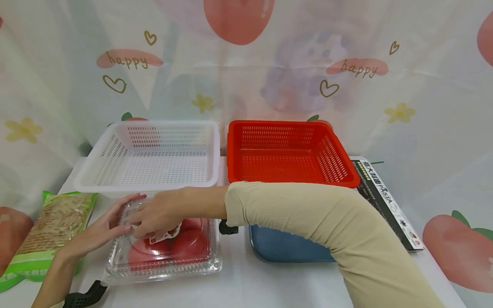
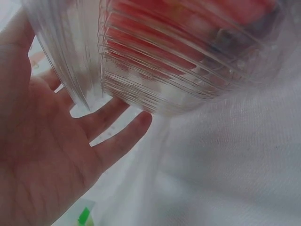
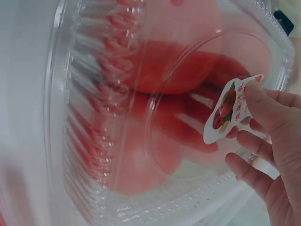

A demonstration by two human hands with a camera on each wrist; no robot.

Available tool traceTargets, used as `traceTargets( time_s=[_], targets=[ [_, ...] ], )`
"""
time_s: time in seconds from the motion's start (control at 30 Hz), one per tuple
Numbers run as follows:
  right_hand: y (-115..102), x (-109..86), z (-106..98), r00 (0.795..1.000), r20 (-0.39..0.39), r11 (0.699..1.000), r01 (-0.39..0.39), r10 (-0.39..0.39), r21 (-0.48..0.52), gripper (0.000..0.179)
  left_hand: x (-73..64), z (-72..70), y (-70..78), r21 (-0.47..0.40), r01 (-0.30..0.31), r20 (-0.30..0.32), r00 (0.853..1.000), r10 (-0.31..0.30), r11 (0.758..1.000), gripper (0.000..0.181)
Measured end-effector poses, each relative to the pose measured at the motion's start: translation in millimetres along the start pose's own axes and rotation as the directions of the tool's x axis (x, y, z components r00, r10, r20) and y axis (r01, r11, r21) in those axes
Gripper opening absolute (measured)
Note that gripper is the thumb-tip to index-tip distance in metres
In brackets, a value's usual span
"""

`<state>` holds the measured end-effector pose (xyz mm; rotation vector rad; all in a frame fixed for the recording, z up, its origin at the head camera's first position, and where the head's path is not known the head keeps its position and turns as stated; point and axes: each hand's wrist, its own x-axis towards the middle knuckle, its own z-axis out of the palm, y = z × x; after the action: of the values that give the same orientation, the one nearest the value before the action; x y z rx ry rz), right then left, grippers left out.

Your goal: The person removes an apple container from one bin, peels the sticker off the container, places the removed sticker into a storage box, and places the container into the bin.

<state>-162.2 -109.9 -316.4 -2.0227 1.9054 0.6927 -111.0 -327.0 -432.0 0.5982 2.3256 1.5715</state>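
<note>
A clear plastic clamshell box (image 1: 161, 275) sits on the white table with large red round fruits (image 1: 190, 244) visible through its lid. My right hand (image 1: 165, 212) is over the lid, pinching a white sticker (image 3: 220, 113) with a red fruit picture between thumb and fingers. In the right wrist view the sticker stands at a slant close over the lid. At the box's left side, my left hand (image 1: 101, 230) lies along the edge with its fingers spread. The left wrist view shows those extended fingers (image 2: 127, 134) against the ribbed plastic wall.
Behind the box stands a white perforated basket (image 1: 148, 188), with a red basket (image 1: 292, 179) to its right. A blue tray (image 1: 289, 248) lies partly under the right sleeve. A black-and-white pasta box (image 1: 396, 214) is far right; a green-edged bag (image 1: 57, 222) lies left.
</note>
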Motion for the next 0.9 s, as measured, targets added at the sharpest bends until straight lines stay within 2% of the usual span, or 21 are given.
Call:
traceTargets(
  time_s=[0.27,0.43,0.53,0.67,0.9],
  targets=[
    [1.1,-0.2,2.3,1.0,-0.019,0.999,0.019,-0.018,0.044,0.031,1.1,-0.3,-3.2,-0.033,-0.051,0.014,0.999,0.051,0.998,0.071],
    [1.2,0.8,0.9,1.0,0.018,0.994,0.0,-0.001,0.111,0.036,0.4,0.4,-3.1,-0.04,-0.064,0.02,0.998,0.065,0.997,0.071],
    [1.7,2.4,-0.7,0.998,0.049,0.984,-0.036,0.028,0.176,0.047,-0.3,0.4,-3.1,-0.031,-0.063,0.022,0.998,0.064,0.998,0.07],
    [2.0,3.7,-1.2,0.996,0.051,0.972,-0.082,0.073,0.22,0.061,-0.2,0.2,-2.9,-0.025,-0.068,0.021,0.997,0.068,0.997,0.07],
    [1.3,5.6,-0.1,0.997,-0.027,0.989,-0.069,0.073,0.127,0.053,0.1,-0.2,-2.7,-0.019,-0.044,0.004,0.999,0.044,0.999,0.071]
  ],
)
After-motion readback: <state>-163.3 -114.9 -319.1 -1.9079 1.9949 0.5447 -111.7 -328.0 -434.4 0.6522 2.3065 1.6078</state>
